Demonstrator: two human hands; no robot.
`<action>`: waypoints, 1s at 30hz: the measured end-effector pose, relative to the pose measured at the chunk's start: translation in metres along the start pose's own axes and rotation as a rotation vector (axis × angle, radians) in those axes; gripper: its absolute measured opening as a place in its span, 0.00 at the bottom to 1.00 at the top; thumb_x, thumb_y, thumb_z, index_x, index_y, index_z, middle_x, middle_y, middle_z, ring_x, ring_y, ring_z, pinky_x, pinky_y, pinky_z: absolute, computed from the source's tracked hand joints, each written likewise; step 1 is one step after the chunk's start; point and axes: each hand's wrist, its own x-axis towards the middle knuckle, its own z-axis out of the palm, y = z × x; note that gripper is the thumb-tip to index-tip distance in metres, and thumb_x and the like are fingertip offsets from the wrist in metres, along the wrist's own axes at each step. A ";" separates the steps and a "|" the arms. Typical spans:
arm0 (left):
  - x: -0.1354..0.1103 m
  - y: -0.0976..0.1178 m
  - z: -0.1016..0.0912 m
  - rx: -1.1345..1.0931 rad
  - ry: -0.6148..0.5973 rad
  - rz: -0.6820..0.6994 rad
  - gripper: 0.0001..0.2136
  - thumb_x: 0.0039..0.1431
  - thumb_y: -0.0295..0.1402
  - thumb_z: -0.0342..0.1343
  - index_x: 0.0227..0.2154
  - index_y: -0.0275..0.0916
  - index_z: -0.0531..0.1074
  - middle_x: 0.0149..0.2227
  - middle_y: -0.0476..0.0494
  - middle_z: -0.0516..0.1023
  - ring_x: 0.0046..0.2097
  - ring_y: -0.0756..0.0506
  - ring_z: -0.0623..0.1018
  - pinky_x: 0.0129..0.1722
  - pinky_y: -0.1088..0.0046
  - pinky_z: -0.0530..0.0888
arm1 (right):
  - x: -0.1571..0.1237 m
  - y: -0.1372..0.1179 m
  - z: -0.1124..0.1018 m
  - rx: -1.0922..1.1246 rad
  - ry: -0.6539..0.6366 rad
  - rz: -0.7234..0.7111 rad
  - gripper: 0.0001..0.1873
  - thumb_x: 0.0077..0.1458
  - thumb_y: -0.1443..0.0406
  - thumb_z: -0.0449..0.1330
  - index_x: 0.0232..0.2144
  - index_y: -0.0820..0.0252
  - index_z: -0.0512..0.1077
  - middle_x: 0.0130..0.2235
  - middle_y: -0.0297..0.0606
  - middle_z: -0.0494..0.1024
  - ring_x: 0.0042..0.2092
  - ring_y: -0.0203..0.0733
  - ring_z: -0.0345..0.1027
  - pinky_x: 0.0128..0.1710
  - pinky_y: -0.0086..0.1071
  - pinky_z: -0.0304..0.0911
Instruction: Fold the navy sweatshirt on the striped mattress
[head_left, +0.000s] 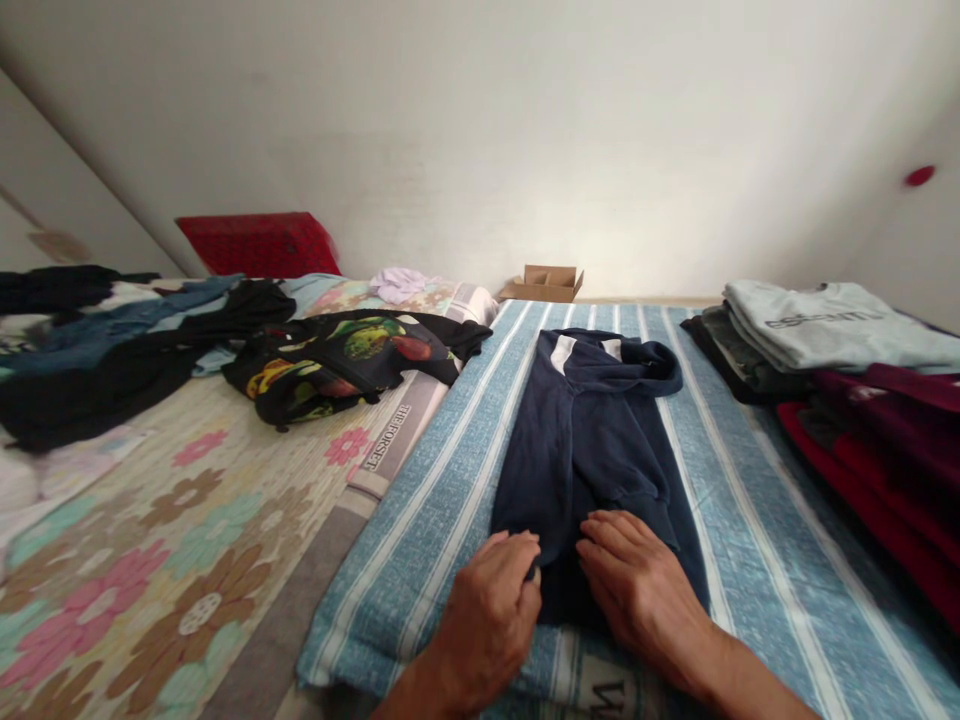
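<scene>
A navy blue hooded sweatshirt [555,480] lies folded lengthwise on the blue striped bedding, its hood away from me and white patches near the neck. My left hand [495,600] is closed at the lower left part of the sweatshirt, with a bit of dark cloth showing between thumb and fingers. On the lower right part rests my right hand [637,590], palm down, its fingers stretched over the cloth and its thumb hidden. The hem runs between the two wrists.
Folded clothes, a grey printed shirt [832,325] and maroon garments [892,430] among them, are stacked at right. Left, a dark fruit-print garment [360,355] and a heap of dark clothes [112,370] lie on a floral sheet [187,500]. Behind stand a cardboard box [551,285] and red case [259,245].
</scene>
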 end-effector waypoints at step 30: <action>0.010 0.008 -0.003 -0.225 0.036 -0.117 0.13 0.62 0.28 0.43 0.41 0.38 0.72 0.48 0.41 0.76 0.51 0.47 0.73 0.53 0.69 0.70 | 0.017 -0.024 0.068 -0.016 -0.174 -0.233 0.13 0.56 0.66 0.51 0.42 0.62 0.70 0.48 0.45 0.74 0.54 0.50 0.60 0.55 0.49 0.54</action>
